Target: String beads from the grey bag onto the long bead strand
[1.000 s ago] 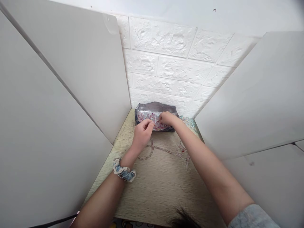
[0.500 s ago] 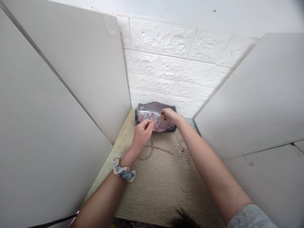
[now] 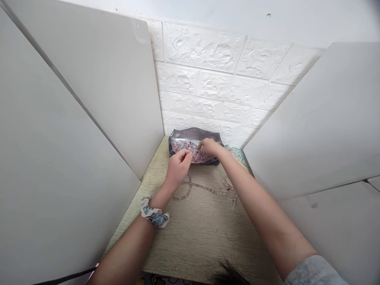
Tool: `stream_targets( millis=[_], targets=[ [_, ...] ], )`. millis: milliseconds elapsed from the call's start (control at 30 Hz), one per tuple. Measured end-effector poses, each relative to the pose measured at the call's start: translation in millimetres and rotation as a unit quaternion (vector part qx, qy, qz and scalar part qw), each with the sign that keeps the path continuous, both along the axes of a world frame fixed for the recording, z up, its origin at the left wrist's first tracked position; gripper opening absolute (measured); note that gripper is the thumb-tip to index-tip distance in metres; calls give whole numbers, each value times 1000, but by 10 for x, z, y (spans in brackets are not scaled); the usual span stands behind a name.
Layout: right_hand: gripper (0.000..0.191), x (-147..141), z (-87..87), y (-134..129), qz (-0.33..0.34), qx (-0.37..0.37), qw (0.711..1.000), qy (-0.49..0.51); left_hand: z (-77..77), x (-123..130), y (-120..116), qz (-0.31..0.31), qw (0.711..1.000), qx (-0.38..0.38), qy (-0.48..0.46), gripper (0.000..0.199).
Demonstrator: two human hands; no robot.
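Observation:
A dark grey bag (image 3: 194, 133) lies open against the wall, with many small pink, red and clear beads (image 3: 182, 145) inside. Over its front edge my left hand (image 3: 179, 164) is pinched; what sits between thumb and finger is too small to make out. My right hand (image 3: 208, 146) is above the beads, fingers curled together with the tips pointing left, and its contents are hidden. A strand of beads (image 3: 204, 187) runs along the tabletop below my hands, looped at its left end and bunched near my right forearm.
The wooden tabletop (image 3: 190, 233) is hemmed in by a white panel on the left (image 3: 127, 91) and another on the right (image 3: 314, 118). A white brick-pattern wall (image 3: 208, 87) stands behind. Clear, greenish beads in a bag (image 3: 236, 153) lie at the back right corner.
My right hand has shifted slightly left and down over the beads, closer to my left hand. My left hand has stayed in place.

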State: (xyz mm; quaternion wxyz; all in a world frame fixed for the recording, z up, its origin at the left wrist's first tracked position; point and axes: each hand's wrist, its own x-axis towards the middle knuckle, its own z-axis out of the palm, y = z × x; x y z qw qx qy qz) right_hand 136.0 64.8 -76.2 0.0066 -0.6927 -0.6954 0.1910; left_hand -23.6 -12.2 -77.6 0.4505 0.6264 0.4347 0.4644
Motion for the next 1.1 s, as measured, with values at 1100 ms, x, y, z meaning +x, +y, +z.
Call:
stream_targets(
  millis=[1100],
  targets=[
    [20,-55,6,-23,43,-17,996,-81,-5,-7,-2,4,1000,5,0,20]
  ],
)
